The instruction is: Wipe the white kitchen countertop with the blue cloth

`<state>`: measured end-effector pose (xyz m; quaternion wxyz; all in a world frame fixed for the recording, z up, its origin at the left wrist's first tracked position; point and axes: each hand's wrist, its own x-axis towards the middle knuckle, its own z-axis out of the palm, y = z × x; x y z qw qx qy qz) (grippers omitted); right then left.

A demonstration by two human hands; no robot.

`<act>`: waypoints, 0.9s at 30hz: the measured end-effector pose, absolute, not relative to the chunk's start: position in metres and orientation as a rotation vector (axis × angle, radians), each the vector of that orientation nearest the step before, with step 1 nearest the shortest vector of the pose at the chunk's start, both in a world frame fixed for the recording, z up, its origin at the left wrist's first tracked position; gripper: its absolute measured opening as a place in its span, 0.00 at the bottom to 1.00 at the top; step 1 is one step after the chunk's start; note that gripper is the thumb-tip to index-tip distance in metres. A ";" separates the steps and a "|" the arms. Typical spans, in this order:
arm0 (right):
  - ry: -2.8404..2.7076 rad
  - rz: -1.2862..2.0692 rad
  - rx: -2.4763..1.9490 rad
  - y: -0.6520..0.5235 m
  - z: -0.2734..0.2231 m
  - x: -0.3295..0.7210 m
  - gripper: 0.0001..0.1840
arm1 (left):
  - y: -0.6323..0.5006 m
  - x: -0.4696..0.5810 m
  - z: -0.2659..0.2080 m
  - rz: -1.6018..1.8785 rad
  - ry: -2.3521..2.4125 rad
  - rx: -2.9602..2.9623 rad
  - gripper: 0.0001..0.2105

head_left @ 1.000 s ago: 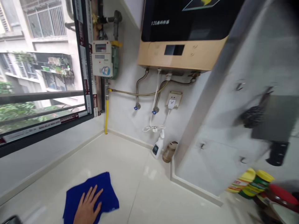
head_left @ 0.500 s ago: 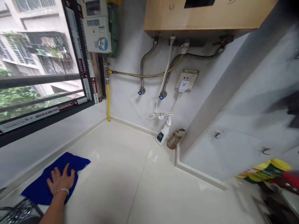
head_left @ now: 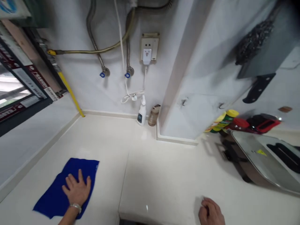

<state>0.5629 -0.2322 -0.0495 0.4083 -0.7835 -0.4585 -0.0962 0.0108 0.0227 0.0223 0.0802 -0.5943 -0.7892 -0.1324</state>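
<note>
While pressed flat with fingers spread, left hand [head_left: 77, 190] lying on one blue cloth [head_left: 64, 187], soft and rumpled, at the lower left of the frame on a pale, glossy countertop [head_left: 152, 175]. Thin metal bracelet [head_left: 75, 206] at that wrist. Right hand [head_left: 211, 212] at the bottom edge, right of centre, loosely curled with fingers tucked under, resting on the counter and holding nothing that can be seen.

No legible brand anywhere: red-and-white printed strips [head_left: 35, 81] along the dark window frame at the upper left, lettering too blurred to read; dark label on the spray bottle likewise unreadable.

Against the back wall at centre, one white plastic spray bottle [head_left: 141, 111] and, just beside it to the right, one brownish jar [head_left: 154, 115] with a tan lid. Above them one beige wall socket [head_left: 149, 47] with a white plug [head_left: 146, 56] and a coiled white cord [head_left: 131, 95]. Two braided metal hoses [head_left: 95, 43] ending in two blue-tipped valves [head_left: 102, 74], plus one yellow pipe [head_left: 70, 92] slanting down to the counter corner.

At the right, yellow-lidded bottles [head_left: 223, 120] and one red lid [head_left: 240, 122], count of the bottles unclear. One shiny metal lid [head_left: 260, 165] tilted over a dark pan. One cleaver [head_left: 264, 65] with a black handle hanging on the wall at the upper right.
</note>
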 end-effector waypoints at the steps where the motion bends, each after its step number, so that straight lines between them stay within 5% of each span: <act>1: -1.183 -0.255 -1.989 -0.233 -0.049 0.560 0.07 | 0.012 0.032 0.021 -0.386 -2.251 -1.898 0.32; 7: -1.155 -0.315 -2.010 -0.230 -0.035 0.546 0.07 | -0.034 0.149 0.022 -0.417 -1.547 -2.508 0.30; 16: -0.987 -0.179 -1.944 -0.226 -0.030 0.544 0.09 | -0.071 0.291 0.033 -0.151 -0.772 -3.181 0.46; 27: -0.786 0.018 -1.775 -0.235 -0.019 0.559 0.14 | -0.110 0.397 0.035 -0.148 -0.391 -3.608 0.41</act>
